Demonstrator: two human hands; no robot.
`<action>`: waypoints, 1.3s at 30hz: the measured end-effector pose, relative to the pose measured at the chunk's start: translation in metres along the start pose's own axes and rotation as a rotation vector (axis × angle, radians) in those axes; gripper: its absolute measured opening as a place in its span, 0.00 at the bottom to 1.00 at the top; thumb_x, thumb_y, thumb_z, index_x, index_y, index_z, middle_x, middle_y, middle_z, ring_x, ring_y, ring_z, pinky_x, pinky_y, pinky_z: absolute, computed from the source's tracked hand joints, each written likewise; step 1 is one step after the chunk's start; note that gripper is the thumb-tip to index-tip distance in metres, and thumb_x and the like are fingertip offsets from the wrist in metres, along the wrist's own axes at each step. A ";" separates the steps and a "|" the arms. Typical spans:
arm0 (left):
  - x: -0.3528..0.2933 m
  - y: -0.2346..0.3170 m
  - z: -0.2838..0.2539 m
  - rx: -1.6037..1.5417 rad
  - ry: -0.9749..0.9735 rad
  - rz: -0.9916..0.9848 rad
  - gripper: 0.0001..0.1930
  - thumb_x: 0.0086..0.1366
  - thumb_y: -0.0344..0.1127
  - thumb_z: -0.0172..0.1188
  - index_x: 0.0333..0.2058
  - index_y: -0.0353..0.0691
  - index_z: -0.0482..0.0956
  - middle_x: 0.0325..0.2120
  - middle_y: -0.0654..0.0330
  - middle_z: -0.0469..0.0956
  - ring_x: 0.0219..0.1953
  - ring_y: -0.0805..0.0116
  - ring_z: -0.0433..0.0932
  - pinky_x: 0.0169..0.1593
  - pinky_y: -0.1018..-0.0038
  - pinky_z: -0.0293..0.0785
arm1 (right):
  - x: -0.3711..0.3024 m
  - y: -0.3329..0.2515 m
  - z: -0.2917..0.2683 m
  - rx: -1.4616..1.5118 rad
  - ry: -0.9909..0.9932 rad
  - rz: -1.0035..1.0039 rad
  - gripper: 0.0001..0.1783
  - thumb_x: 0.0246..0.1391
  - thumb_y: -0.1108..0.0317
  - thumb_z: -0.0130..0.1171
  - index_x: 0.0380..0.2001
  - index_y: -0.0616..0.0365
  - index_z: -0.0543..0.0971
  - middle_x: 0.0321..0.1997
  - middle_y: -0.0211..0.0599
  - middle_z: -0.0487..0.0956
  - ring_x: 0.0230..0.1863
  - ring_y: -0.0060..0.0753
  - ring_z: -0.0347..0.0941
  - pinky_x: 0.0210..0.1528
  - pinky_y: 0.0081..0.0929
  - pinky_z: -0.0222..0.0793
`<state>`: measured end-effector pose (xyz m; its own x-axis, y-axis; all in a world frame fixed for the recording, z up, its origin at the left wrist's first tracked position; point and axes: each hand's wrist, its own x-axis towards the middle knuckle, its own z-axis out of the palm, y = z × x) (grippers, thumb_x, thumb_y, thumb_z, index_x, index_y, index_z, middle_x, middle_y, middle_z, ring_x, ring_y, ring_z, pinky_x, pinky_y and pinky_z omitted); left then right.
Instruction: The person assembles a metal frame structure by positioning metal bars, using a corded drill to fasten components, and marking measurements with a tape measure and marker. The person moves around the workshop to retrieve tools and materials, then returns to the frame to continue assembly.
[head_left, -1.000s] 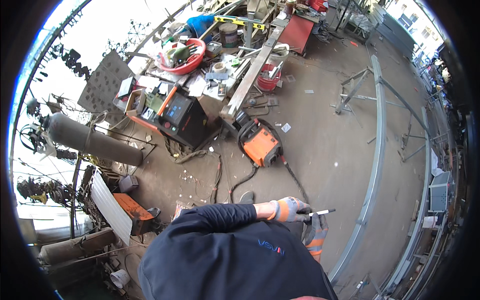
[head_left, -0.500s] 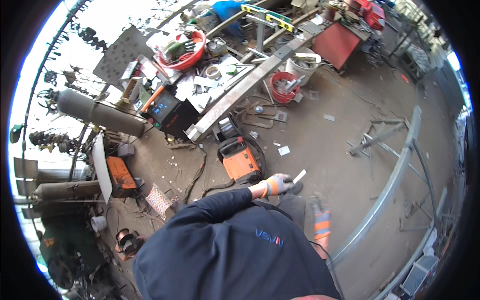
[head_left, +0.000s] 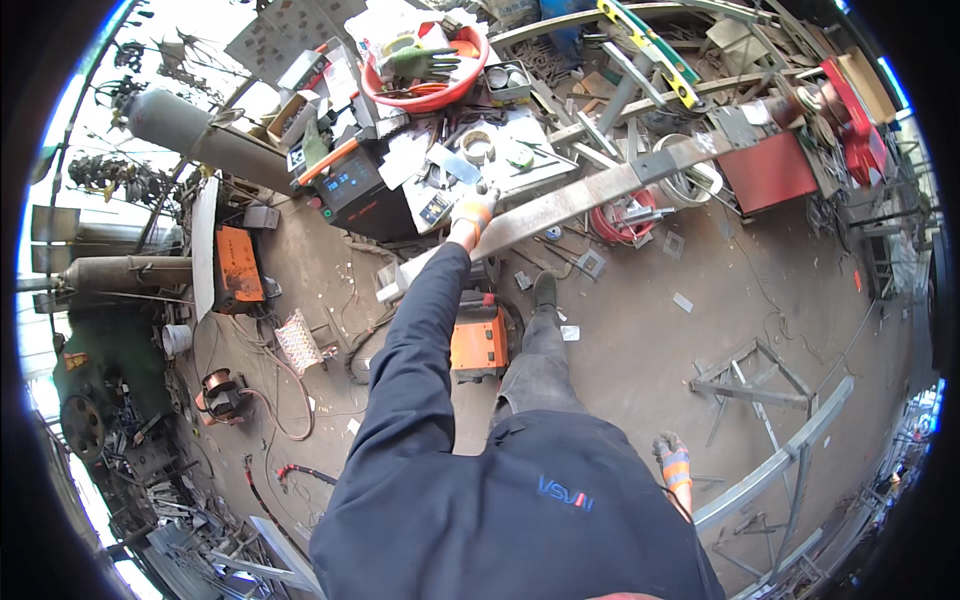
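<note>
My left hand (head_left: 474,210), in a grey and orange glove, reaches over a long metal beam (head_left: 555,207) to the edge of a cluttered worktop. Its fingers are bent together among white papers and a small dark card-like piece (head_left: 436,208); what they grip, if anything, is too small to make out. Close by lie a roll of tape (head_left: 478,147) and a pale flat plate (head_left: 453,163). My right hand (head_left: 672,460), gloved alike, hangs low at my right side with curled fingers. Whatever they may enclose is hidden.
An orange machine (head_left: 478,342) stands on the floor before me, beside my leg. A dark machine with an orange handle (head_left: 362,190) is left of the beam. A red basin (head_left: 425,98) holds gloves. Metal frames (head_left: 755,380) stand at right; hoses and cables (head_left: 300,425) lie at left.
My left hand has moved forward from near my knee to the worktop; the white strip it held is no longer seen in it. I have stepped nearer, and my right hand hangs farther back.
</note>
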<state>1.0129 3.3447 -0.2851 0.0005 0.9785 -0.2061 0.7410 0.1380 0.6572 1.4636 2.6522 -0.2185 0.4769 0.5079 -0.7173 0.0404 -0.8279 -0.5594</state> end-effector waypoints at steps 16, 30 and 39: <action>0.337 -0.095 -0.065 0.667 -0.280 -0.147 0.18 0.72 0.40 0.62 0.54 0.44 0.93 0.58 0.45 0.89 0.61 0.42 0.88 0.62 0.52 0.85 | 0.092 -0.209 0.016 -0.439 -0.047 0.144 0.22 0.63 0.65 0.76 0.59 0.58 0.88 0.47 0.49 0.92 0.50 0.46 0.90 0.58 0.39 0.82; 0.324 -0.106 -0.111 0.479 -0.282 -0.164 0.23 0.65 0.50 0.70 0.53 0.43 0.92 0.52 0.44 0.90 0.56 0.43 0.88 0.63 0.54 0.82 | 0.158 -0.327 0.044 -0.632 -0.179 -0.035 0.20 0.67 0.58 0.74 0.56 0.57 0.90 0.49 0.53 0.91 0.52 0.52 0.89 0.57 0.44 0.81; 0.353 -0.066 -0.071 0.684 -0.280 -0.195 0.25 0.71 0.50 0.64 0.61 0.47 0.89 0.65 0.48 0.85 0.66 0.48 0.85 0.67 0.55 0.81 | 0.177 -0.356 0.065 -0.279 -0.216 0.117 0.22 0.68 0.68 0.73 0.63 0.63 0.86 0.57 0.43 0.91 0.56 0.30 0.85 0.61 0.31 0.80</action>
<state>0.9166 3.6919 -0.3494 -0.0706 0.8581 -0.5086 0.9959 0.0897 0.0133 1.4767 3.0525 -0.1727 0.2970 0.4196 -0.8578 0.2482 -0.9013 -0.3550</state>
